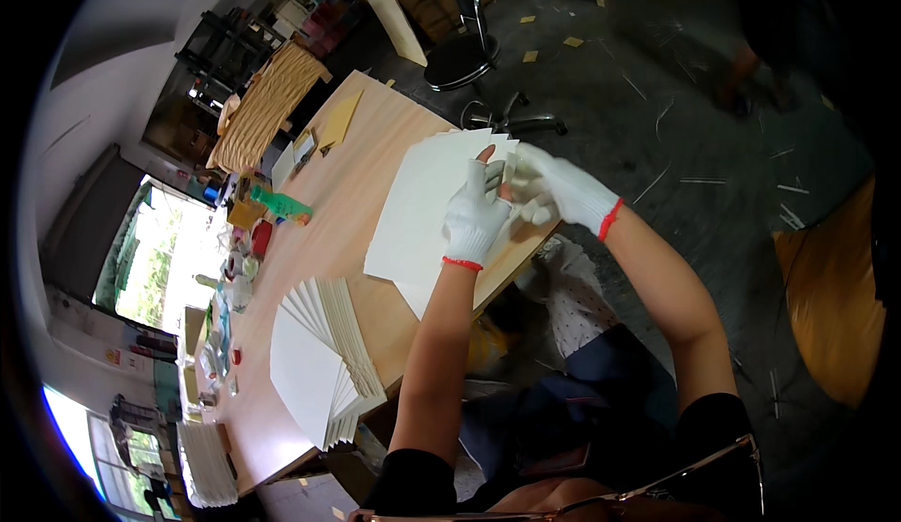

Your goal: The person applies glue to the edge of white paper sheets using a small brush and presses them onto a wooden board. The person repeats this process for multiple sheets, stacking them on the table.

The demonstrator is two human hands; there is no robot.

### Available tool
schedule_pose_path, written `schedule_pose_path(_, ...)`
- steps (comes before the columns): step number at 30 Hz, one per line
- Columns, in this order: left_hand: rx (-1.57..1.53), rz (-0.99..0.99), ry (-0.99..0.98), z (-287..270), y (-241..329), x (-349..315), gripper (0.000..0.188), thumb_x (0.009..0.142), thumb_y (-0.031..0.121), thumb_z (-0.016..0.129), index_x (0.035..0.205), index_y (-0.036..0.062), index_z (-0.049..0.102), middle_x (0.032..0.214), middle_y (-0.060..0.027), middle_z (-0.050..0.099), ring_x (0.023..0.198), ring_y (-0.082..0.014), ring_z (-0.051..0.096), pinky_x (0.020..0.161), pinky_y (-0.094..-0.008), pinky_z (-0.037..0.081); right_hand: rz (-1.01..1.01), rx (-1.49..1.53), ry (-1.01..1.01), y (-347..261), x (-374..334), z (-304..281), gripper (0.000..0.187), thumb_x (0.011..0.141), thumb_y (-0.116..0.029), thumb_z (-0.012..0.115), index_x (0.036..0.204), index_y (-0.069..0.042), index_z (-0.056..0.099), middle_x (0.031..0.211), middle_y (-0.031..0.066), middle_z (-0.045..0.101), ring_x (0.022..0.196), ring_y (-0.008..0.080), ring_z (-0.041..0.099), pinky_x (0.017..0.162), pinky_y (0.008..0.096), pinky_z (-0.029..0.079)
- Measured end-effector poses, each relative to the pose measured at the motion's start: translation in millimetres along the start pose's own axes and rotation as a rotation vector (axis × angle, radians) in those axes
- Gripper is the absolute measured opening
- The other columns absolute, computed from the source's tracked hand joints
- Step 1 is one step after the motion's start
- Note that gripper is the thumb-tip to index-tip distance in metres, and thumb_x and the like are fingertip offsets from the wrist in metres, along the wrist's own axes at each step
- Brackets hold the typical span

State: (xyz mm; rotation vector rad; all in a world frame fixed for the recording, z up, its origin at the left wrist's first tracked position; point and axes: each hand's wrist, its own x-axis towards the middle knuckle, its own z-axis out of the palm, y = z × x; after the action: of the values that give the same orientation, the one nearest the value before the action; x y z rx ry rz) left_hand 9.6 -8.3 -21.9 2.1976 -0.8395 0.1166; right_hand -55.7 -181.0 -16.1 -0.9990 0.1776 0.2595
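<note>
Both my hands wear white knitted gloves with red cuffs. My left hand (477,210) is over a fanned stack of white sheets (410,205) near the table's right edge. Its fingers are apart, with bare fingertips showing, and I see nothing held in them. Close beside it, at the sheets' right edge, my right hand (554,189) is smeared by motion. Whether its fingers grip anything cannot be made out. A second fanned pile of white sheets or boards (314,372) lies on the table to the left of my left forearm.
The wooden table (282,334) carries a green bottle (282,205), a yellow sheet (341,120) and clutter along its far left side. A black swivel chair (460,60) stands beyond it. Scraps litter the dark floor (638,99). Another person's legs (751,62) show at upper right.
</note>
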Motion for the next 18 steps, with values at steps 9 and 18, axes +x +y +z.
schedule_pose_path(9,-0.647,-0.142,0.488,8,-5,-151,0.019,0.098,0.004,0.056,0.113,-0.0016,0.066,0.108,-0.0082,0.07,0.098,-0.0154,0.064,0.087,-0.0277,0.05,0.001,-0.013,0.098,57,54,41,0.023,0.094,-0.025,0.067,0.11,-0.008,0.064,0.089,0.0024,0.065,0.061,0.0116,0.059,0.042,0.0241,0.042)
schedule_pose_path(18,-1.721,-0.705,0.351,1,-37,-240,0.049,0.103,0.04,0.044,0.134,0.0027,0.052,0.141,-0.021,0.055,0.124,-0.0343,0.058,0.105,-0.0479,0.047,0.023,-0.011,0.176,63,12,32,0.011,0.092,-0.018,0.07,0.096,-0.012,0.062,0.072,-0.0047,0.05,0.048,0.0045,0.045,0.037,0.0181,0.031)
